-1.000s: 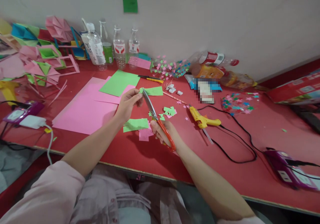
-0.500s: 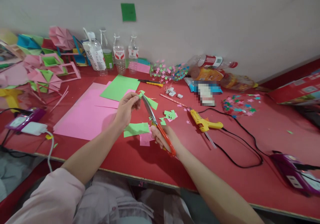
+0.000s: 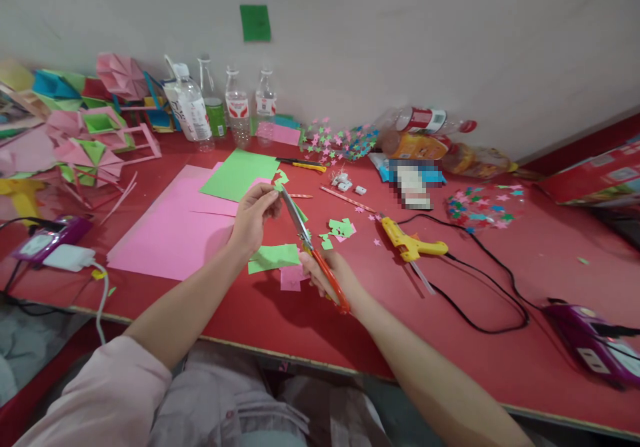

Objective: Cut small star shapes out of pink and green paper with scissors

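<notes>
My left hand (image 3: 254, 215) pinches a small piece of green paper (image 3: 281, 179) between thumb and fingertips. Wrapped round the orange handles of a pair of scissors (image 3: 325, 270) is my right hand (image 3: 333, 276). The blades point up and away to the left, their tips at the green piece, and look nearly closed. Beneath the hands lie a green paper strip (image 3: 273, 258) and a pink paper piece (image 3: 293, 278). Green cut scraps (image 3: 341, 227) are right of the blades. Green paper partly hidden by the scissors lies behind them.
Pink sheets (image 3: 160, 234) and a green sheet (image 3: 237, 175) lie at left. A yellow glue gun (image 3: 413, 246) with a black cord rests at right. Behind are a utility knife (image 3: 303, 164), clear bottles (image 3: 237, 110) and containers of paper stars (image 3: 485, 207). Paper lanterns (image 3: 90, 157) pile up far left.
The green piece at the scissor tips has turned and shows a different outline. Both hands stay nearly in place, and the scissors have shifted slightly left.
</notes>
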`<action>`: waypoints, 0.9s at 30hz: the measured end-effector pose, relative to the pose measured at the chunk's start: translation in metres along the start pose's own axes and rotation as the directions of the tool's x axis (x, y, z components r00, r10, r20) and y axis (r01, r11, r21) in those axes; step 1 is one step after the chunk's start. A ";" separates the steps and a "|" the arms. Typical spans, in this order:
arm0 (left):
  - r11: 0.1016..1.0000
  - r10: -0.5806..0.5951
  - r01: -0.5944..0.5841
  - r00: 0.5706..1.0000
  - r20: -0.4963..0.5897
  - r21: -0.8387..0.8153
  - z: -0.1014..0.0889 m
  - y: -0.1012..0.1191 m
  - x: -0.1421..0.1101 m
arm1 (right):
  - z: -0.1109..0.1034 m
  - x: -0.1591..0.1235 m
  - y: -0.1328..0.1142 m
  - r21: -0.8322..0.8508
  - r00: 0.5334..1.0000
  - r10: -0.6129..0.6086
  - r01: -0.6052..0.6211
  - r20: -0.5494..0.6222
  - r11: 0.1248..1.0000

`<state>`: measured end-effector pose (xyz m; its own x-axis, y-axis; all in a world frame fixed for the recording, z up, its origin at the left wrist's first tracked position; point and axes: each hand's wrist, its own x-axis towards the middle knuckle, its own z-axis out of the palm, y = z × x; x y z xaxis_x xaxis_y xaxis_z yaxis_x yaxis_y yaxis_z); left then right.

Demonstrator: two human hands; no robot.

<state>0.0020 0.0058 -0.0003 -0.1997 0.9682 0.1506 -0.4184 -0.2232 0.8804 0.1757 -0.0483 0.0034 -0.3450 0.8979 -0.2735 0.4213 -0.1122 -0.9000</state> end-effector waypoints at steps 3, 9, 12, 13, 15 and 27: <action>0.999 0.016 -0.015 1.000 -0.004 0.032 0.000 0.002 0.001 | -0.001 -0.001 -0.002 -0.002 1.000 0.018 -0.018 0.015 1.000; 0.988 0.078 -0.080 0.997 0.022 0.129 -0.001 0.006 0.002 | -0.009 -0.001 0.000 -0.030 0.999 -0.023 0.024 0.029 0.999; 0.986 0.073 -0.077 0.997 0.036 0.145 -0.002 0.008 0.003 | -0.011 0.000 0.001 -0.044 0.998 -0.044 0.047 0.050 0.998; 0.987 0.068 -0.074 0.997 0.041 0.146 -0.002 0.008 0.004 | -0.012 0.000 0.001 -0.049 0.997 -0.048 0.050 0.056 0.998; 0.988 0.058 -0.064 0.997 0.048 0.140 -0.002 0.009 0.004 | -0.013 0.001 0.002 -0.053 0.997 -0.048 0.051 0.063 0.997; 0.992 0.037 -0.045 0.997 0.065 0.122 -0.003 0.009 0.004 | -0.014 -0.001 0.000 -0.006 0.994 -0.067 0.068 0.083 0.998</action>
<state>-0.0055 0.0074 0.0073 -0.1573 0.9645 0.2119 -0.2977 -0.2509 0.9211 0.1874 -0.0435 0.0081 -0.4412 0.8647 -0.2401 0.4019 -0.0488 -0.9144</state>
